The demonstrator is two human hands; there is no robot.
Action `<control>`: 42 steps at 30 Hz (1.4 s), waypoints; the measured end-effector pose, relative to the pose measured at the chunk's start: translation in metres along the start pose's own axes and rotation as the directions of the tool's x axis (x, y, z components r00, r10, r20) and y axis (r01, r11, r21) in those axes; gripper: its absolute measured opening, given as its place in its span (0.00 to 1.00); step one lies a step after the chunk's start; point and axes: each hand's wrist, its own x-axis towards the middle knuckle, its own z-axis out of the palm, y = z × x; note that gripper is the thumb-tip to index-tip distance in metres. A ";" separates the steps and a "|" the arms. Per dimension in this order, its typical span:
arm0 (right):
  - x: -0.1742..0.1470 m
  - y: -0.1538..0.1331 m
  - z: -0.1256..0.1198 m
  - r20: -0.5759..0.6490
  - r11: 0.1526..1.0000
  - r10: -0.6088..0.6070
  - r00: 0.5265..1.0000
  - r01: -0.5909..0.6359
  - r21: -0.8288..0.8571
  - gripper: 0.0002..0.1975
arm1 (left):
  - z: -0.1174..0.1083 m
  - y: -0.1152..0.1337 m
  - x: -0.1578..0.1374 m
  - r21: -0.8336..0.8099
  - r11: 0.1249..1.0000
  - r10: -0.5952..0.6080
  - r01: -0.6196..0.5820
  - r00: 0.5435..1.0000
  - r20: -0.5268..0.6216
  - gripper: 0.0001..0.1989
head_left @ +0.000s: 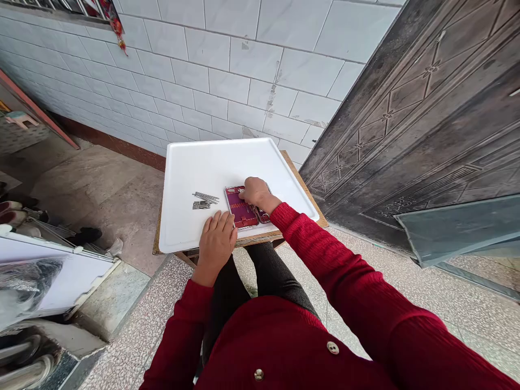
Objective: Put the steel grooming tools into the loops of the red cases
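Note:
An open manicure-type case (239, 215) with a purple-red lining and a row of small loops lies near the front edge of a white tray (195, 168). Over the case, my right hand (257, 193) is closed, fingers curled down at its upper part; whatever they grip is hidden. My left hand (218, 237) lies flat at the tray's front rim, fingers stretched out and fingertips by the case's left edge. Just beyond those fingertips, several slim metal tools (206, 197) rest on the tray beside small metal pieces (201, 205) resembling nail clippers.
Beneath the tray is a wooden table (323, 220) with its edges showing. A tiled wall (227, 70) stands behind it and a dark patterned door (406, 114) to the right. Shoes (14, 211) and a white panel (60, 271) are at the left.

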 end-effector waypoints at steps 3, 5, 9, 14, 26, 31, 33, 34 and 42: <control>0.002 -0.003 0.001 -0.028 0.999 -0.018 0.999 0.017 -0.035 0.17 | 0.000 0.000 0.000 0.004 1.000 0.000 0.000 1.000 0.005 0.20; 0.004 -0.004 0.001 -0.026 0.999 -0.034 0.999 0.033 -0.035 0.17 | 0.000 -0.001 0.001 0.000 1.000 -0.001 0.001 1.000 0.009 0.21; 0.009 -0.002 0.000 -0.014 0.999 -0.054 0.998 0.054 0.008 0.17 | 0.000 -0.001 0.001 -0.016 1.000 -0.004 0.004 1.000 0.017 0.21; 0.023 -0.003 -0.005 -0.030 0.997 -0.066 0.997 0.066 0.028 0.17 | -0.001 0.000 0.001 0.008 1.000 -0.002 0.002 1.000 0.026 0.21; 0.053 -0.070 -0.004 0.012 0.921 -0.379 0.925 0.378 -0.091 0.16 | -0.003 0.001 0.000 0.024 1.000 0.004 -0.004 1.000 0.024 0.21; 0.050 -0.089 0.000 0.059 0.871 -0.485 0.873 0.488 -0.050 0.14 | -0.004 0.001 0.001 0.039 0.999 -0.002 0.000 0.999 0.040 0.20; 0.049 -0.080 -0.002 0.034 0.863 -0.506 0.862 0.506 0.005 0.13 | -0.004 0.000 0.001 0.037 0.999 0.000 -0.002 0.999 0.046 0.20; 0.048 -0.072 -0.004 0.013 0.867 -0.498 0.867 0.498 0.024 0.13 | -0.004 0.000 0.001 0.035 0.999 0.000 -0.002 0.999 0.048 0.20; 0.014 0.008 -0.014 0.036 0.985 -0.168 0.985 0.170 -0.032 0.14 | -0.002 0.000 0.002 0.014 1.000 0.009 -0.009 0.999 0.033 0.20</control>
